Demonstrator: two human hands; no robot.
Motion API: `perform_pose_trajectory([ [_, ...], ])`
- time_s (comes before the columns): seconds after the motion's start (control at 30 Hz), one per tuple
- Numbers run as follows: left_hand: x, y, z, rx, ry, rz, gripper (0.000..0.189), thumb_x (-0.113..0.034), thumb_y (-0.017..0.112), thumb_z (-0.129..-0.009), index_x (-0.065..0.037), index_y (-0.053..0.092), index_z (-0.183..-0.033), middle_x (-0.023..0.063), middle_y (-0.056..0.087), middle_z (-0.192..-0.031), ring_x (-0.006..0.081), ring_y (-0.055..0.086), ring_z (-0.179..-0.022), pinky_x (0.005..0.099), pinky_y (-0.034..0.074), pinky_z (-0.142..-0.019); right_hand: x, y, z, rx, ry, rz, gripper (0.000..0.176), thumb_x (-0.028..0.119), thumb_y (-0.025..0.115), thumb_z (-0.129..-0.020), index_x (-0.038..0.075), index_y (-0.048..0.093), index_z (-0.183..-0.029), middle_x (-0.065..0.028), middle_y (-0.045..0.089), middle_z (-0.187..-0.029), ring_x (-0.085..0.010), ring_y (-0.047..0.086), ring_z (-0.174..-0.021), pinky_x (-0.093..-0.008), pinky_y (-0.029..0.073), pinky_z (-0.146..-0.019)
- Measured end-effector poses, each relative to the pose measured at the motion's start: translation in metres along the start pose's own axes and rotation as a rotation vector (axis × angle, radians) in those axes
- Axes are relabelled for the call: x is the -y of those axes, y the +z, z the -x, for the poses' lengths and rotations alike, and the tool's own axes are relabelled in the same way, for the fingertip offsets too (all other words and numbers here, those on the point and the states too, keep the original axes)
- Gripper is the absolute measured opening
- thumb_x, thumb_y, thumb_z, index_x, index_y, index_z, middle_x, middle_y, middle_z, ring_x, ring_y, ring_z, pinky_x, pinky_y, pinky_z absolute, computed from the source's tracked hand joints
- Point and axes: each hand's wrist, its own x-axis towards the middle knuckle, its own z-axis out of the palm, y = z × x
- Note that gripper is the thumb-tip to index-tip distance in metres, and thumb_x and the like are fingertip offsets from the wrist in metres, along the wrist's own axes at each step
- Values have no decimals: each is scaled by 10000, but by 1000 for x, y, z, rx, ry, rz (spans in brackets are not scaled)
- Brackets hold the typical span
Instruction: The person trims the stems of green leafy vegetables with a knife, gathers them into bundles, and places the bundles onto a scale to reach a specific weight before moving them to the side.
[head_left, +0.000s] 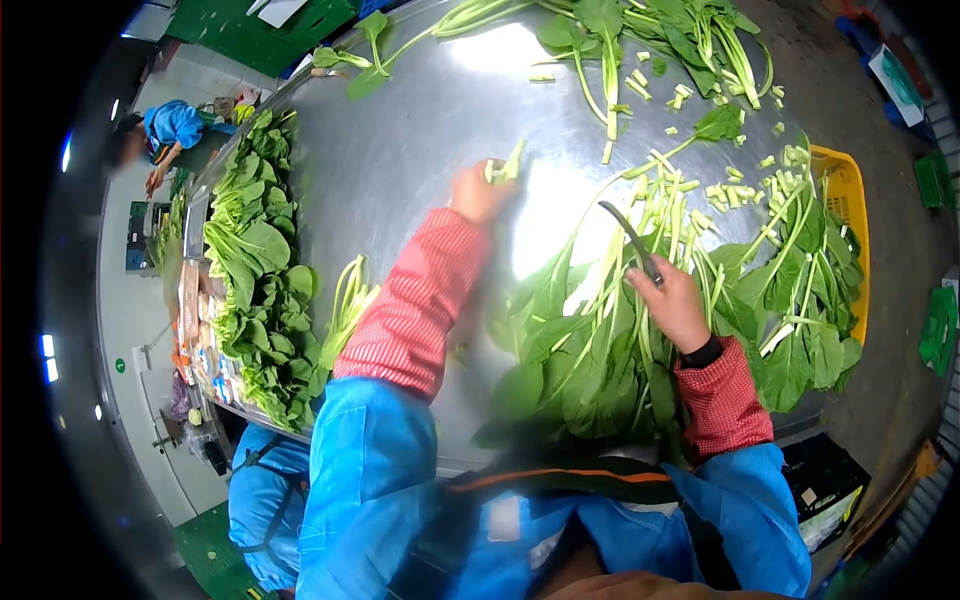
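My left hand (478, 195) is closed around short pale-green stem ends (508, 168), held over the middle of the metal table (385, 150). In my right hand (676, 308) is a knife (632, 236) with a dark curved blade pointing up and left. Below and beside that hand lies a heap of leafy greens (610, 375) with long pale stems, partly covered by the hand. Cut stem pieces (735, 195) are scattered on the table to the right of the knife.
A long row of leafy greens (262, 250) lines the table's left side. More greens (690, 40) lie along the far edge. A yellow crate (845, 190) stands at the right, with greens hanging over it. Another person (172, 130) in blue works at far left.
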Motion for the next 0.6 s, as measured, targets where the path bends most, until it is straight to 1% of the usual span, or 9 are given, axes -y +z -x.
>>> perform_pose_trajectory([
  [0.03,-4,0,11,114,25,221,431,-168,764,-761,-19,637,-1145,44,651,-842,123,619,-753,294,503,-674,12,-9,-1,26,63,-11,362,335,641,-895,7,658,-1048,-169,660,-750,-299,642,-656,-369,490,-608],
  [0.07,-23,-6,32,238,-37,399,394,-133,730,-812,-24,621,-1175,12,641,-869,109,607,-741,278,506,-676,16,-10,-3,-53,-24,14,348,326,636,-899,11,660,-1044,-168,666,-776,-306,647,-678,-372,495,-618],
  [0.17,-57,-17,81,437,-103,594,403,-113,683,-861,-10,572,-1235,16,642,-961,97,605,-797,256,504,-724,39,-14,-6,-243,-250,89,258,264,627,-904,43,676,-1028,-149,687,-905,-320,662,-770,-364,514,-656],
  [0.2,-60,-18,93,483,-93,628,411,-107,674,-867,-6,559,-1249,18,640,-989,95,604,-819,253,504,-741,50,-13,-6,-323,-385,62,178,217,647,-877,81,675,-987,-111,678,-858,-285,657,-725,-349,509,-623],
  [0.27,-81,-28,121,590,-124,707,427,-114,670,-872,-20,545,-1269,13,639,-1006,94,603,-856,236,491,-774,65,-18,-7,-297,-571,291,128,162,660,-866,69,679,-952,-79,680,-843,-247,649,-677,-331,505,-600],
  [0.43,-73,-36,156,593,-133,836,464,-165,661,-881,-59,519,-1309,-6,621,-1054,78,588,-885,231,482,-765,25,-8,-15,-229,-428,384,144,189,636,-888,65,671,-952,-109,684,-808,-259,635,-615,-354,496,-567],
  [0.47,-71,-40,159,601,-120,850,465,-181,652,-887,-62,515,-1315,-5,618,-1068,78,583,-904,230,474,-772,17,-7,-12,-185,-300,289,182,229,625,-899,53,671,-892,-116,658,-731,-272,636,-626,-375,491,-563],
  [0.53,-64,-44,168,620,-109,884,470,-213,636,-899,-67,507,-1326,-1,612,-1096,79,573,-942,229,459,-785,28,-8,2,-82,-144,-48,238,250,654,-892,24,660,-967,-88,634,-699,-205,606,-591,-331,469,-559],
  [0.6,-57,-37,174,633,-91,792,462,-233,621,-908,-68,508,-1324,-1,614,-1095,80,563,-966,228,442,-795,45,7,14,8,-180,-440,323,250,702,-863,-7,635,-1046,-39,595,-686,-124,547,-607,-279,447,-578],
])
